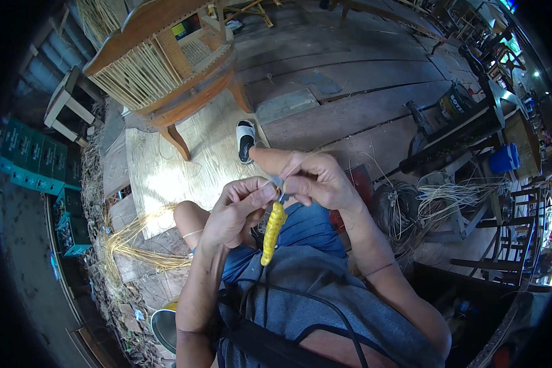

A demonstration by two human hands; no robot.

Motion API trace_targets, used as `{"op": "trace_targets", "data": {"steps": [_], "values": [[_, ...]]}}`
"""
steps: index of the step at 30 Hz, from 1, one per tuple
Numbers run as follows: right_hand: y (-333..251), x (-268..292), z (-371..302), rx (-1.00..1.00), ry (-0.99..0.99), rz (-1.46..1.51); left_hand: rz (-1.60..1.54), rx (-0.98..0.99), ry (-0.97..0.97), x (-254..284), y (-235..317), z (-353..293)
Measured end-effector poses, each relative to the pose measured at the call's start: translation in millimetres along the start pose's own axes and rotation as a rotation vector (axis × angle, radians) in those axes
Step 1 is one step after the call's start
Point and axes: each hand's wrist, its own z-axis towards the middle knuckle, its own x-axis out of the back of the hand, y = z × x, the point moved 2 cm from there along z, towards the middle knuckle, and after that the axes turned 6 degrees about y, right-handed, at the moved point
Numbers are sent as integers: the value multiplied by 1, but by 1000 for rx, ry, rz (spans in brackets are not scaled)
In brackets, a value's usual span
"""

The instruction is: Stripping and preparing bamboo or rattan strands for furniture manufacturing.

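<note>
Above my lap, my left hand [236, 208] and my right hand [322, 182] meet with their fingertips almost touching. Both are closed in a pinch. Between them hangs a knife-like tool with a ridged yellow handle [272, 236], its grey metal end up at the fingers and the handle pointing down toward my shirt. The right fingers appear to grip that metal end, partly covering it. My left thumb and forefinger seem to pinch a thin pale cane strand, mostly hidden by the fingers. Another fine strand trails out past my right hand.
A wooden chair with woven cane [147, 67] stands ahead on a plywood sheet [159, 165]. Loose cane strands [135, 245] lie at left, with coils [395, 208] at right. Green crates [34, 153] are stacked far left. A blue bucket [504, 159] stands right.
</note>
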Motion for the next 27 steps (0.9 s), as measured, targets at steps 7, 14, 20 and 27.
{"op": "trace_targets", "data": {"steps": [7,14,20,27], "values": [[-11,38,1,3,327,97,188,-223,182,4,-7,-10],[24,-5,-11,-220,335,124,398,-355,226,-1,-14,3],[-7,94,0,-58,712,251,642,-197,211,72,-11,-15],[16,67,-15,-418,513,120,57,11,318,60,-24,-5]]}}
